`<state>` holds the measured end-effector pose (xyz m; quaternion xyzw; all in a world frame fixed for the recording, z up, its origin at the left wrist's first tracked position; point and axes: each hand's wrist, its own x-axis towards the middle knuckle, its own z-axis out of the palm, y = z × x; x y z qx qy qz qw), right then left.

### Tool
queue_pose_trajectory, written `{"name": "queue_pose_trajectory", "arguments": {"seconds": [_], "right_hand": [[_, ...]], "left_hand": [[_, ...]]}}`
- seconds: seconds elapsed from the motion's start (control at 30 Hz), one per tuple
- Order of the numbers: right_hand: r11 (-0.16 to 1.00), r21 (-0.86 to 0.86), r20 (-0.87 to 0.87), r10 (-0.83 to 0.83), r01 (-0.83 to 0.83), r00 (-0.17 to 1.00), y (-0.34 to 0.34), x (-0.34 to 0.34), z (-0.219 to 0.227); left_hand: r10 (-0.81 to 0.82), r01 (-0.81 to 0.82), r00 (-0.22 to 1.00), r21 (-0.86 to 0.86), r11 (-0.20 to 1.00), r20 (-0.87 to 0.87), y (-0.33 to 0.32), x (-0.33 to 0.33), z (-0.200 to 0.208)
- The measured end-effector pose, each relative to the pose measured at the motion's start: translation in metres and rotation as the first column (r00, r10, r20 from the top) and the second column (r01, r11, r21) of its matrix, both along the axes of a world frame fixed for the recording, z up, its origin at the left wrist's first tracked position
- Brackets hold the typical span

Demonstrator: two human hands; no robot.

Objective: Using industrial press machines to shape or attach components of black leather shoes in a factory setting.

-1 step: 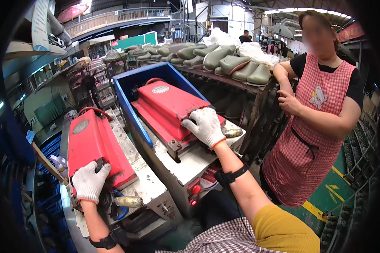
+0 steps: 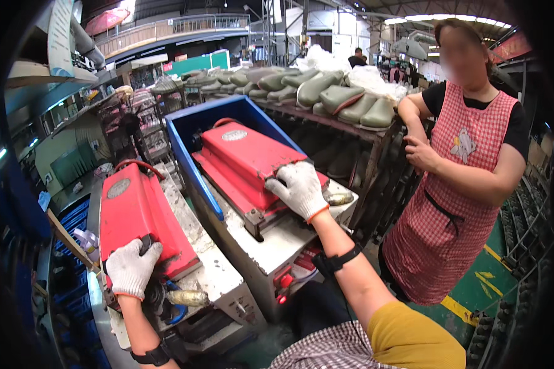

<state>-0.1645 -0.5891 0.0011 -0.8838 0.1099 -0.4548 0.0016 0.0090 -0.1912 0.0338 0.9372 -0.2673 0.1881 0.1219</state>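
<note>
- The left hand point(image 2: 132, 269), in a white knitted glove with an orange cuff, lies bent over the near end of a long red metal cover with a raised ridge point(image 2: 126, 212); a small black handle point(image 2: 146, 244) shows between its thumb and fingers.
- The right hand point(image 2: 300, 192), gloved alike, rests on the near end of a second red ridged metal cover point(image 2: 246, 150), its thumb at a dark piece on the edge.
- Both hands are curled rather than spread; the fingertips are hidden, so how tightly they grip cannot be told.
- The two covers stretch away beyond the hands, each with an oval pale badge at its far part.
- Just to the right of the left hand, below the cover's end, is a worn yellowish cylindrical grip point(image 2: 188, 298); a similar grip point(image 2: 340, 198) sits just right of the right hand.
- Beyond the right hand, a deep blue open-ended box point(image 2: 209, 195) surrounds the far part of its cover.
- Below the right hand, a red button point(image 2: 286, 280) is on the front of a scuffed white metal housing point(image 2: 252, 246).
- Past the right hand, glossy olive-green shoes point(image 2: 338, 97) are heaped on a rack.
- Well right of the right hand, a person in a red-and-white checked apron point(image 2: 440, 203) stands with arms folded across.
</note>
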Motion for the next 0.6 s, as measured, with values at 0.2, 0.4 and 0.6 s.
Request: {"name": "queue_pose_trajectory", "arguments": {"seconds": [0.2,0.4,0.6], "right_hand": [[0.998,-0.028,0.062,0.064,-0.062,0.996,-0.001,0.001,0.010],[0.999,-0.039,0.046,-0.007,0.009,0.999,-0.012,0.007,0.008],[0.999,-0.038,0.075,0.020,-0.017,0.997,-0.010,0.007,0.004]], "left_hand": [[0.001,0.000,1.000,-0.031,1.000,0.025,-0.004,0.001,0.000],[-0.008,0.008,1.000,-0.031,0.999,-0.008,-0.011,0.004,0.004],[-0.006,0.005,1.000,-0.034,0.999,-0.021,-0.009,0.005,0.001]]}}
